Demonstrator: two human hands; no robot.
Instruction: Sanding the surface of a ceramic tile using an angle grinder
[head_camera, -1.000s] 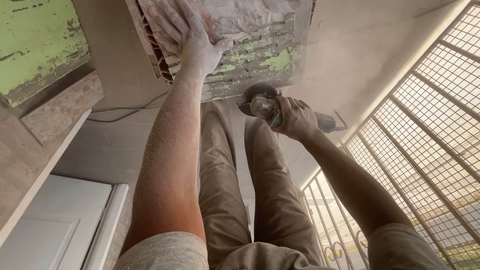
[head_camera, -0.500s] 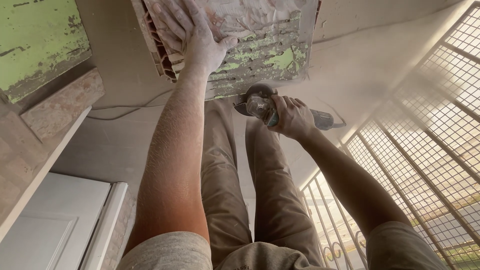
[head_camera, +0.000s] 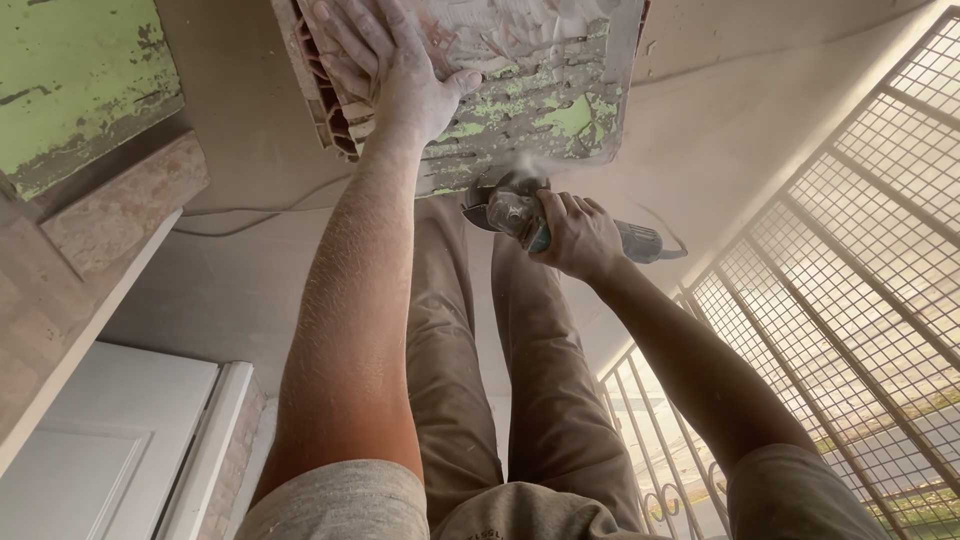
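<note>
- Head view: the left hand lies flat and spread on a hollow clay block, palm and fingers pressing it down, not curled around anything.
- The right hand is clenched around the body of an angle grinder, whose disc end points toward the block's near edge, just below the left wrist.
- The grinder's disc meets the block's lower edge just beyond the right hand's knuckles; a puff of pale dust hangs there, so the tool looks to be cutting.
- The part of the block under and beyond the left hand shows pale, bare plaster with almost no green; the strip nearer the right hand has flaking green paint in patches.
- Judging by that, the stripping or trimming seems partly done: the far area is mostly cleaned, the near band and right corner remain.
- How deep the disc sits in the edge cannot be told, since the guard hides it.
- Off to the left of the left arm, a second green-painted slab stands untouched; a grey cable trails along the floor behind the arm.
</note>
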